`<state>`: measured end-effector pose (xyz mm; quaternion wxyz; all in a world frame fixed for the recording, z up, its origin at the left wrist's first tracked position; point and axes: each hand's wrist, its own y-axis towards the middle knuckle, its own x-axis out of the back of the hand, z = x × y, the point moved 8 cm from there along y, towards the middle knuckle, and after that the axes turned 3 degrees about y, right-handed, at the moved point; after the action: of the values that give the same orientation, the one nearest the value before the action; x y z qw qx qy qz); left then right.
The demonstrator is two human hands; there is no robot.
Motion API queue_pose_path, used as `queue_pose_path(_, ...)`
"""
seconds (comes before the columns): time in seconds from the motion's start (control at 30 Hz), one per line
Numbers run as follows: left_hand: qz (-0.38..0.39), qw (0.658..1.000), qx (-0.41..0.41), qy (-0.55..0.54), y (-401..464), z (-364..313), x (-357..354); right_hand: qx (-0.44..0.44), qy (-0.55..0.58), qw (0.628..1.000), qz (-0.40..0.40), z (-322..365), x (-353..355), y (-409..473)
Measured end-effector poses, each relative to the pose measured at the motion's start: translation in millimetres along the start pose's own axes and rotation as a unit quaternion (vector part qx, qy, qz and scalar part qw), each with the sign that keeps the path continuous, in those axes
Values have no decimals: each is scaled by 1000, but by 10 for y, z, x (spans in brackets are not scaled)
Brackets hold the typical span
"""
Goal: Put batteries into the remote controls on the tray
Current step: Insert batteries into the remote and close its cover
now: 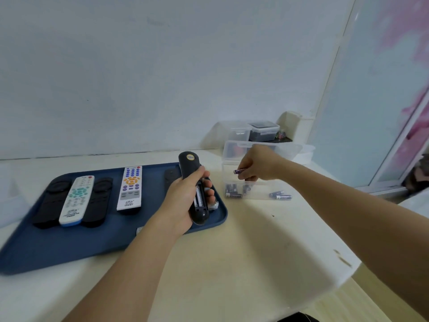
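On the left, a blue tray (69, 247) on the pale surface (232, 263), carrying a row of remote controls: a black remote (52, 203), a white remote with teal buttons (76, 201) lapping over it, another black remote (97, 202), then a white remote with orange and blue buttons (130, 188) lying face up. Further right, partly hidden behind the raised one, a dark flat piece (170, 176), perhaps a remote or a loose cover: cannot tell.

Over the tray's right end, the left hand (183, 201) wrapped round a black remote held back-up (193, 182), fingers curled about its far side, thumb across its back, battery compartment (199, 196) open and facing the camera. Looks empty, though too small to say for sure.

Right of the tray, a clear plastic box (255, 194) with loose batteries (233, 191) on its floor. Above them, inside the box, the right hand (257, 167) pinching one purple battery (240, 171) between thumb and fingertips, held roughly level. More clear containers (263, 131) behind, against the wall.

Step in hand, by the look of it: fetching a cell for the held remote. Next move likely calls for carrying the battery leftward to the open bay, matching its ends to the spring and contact, then pressing it down flat. Most of the tray's remotes probably not yet loaded.
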<state>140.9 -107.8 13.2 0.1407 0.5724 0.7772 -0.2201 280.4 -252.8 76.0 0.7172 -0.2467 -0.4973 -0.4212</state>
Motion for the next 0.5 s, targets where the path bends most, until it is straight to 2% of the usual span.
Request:
queue_pose_path(0.1, -3, 998, 17, -54, -15, -14, 24, 133, 8, 988, -74, 175, 24, -272)
queue_pose_path(0.17, -9, 996, 29, -81, -38, -9, 27, 242, -32, 956, -160, 321, -2, -523)
queue_pose_path(0.23, -6, 993, 40, -109, -60, 9, 18, 290, 7, 924, -249, 410, 16, -774)
queue_pose_path(0.27, -4, 992, 36, -123, -67, -54, 57, 293, 57, 913, -279, 520, 49, -833)
queue_pose_path(0.33, 3, 990, 38, -135, -68, -55, 55, 240, 196, 901, -303, 587, 122, -896)
queue_pose_path(0.43, 14, 987, 35, -154, -107, -173, 115, 158, 432, 854, -244, 851, 123, -819)
queue_pose_path(0.5, 23, 985, 33, -167, -142, -324, 214, 135, 533, 820, -163, 1096, -20, -675)
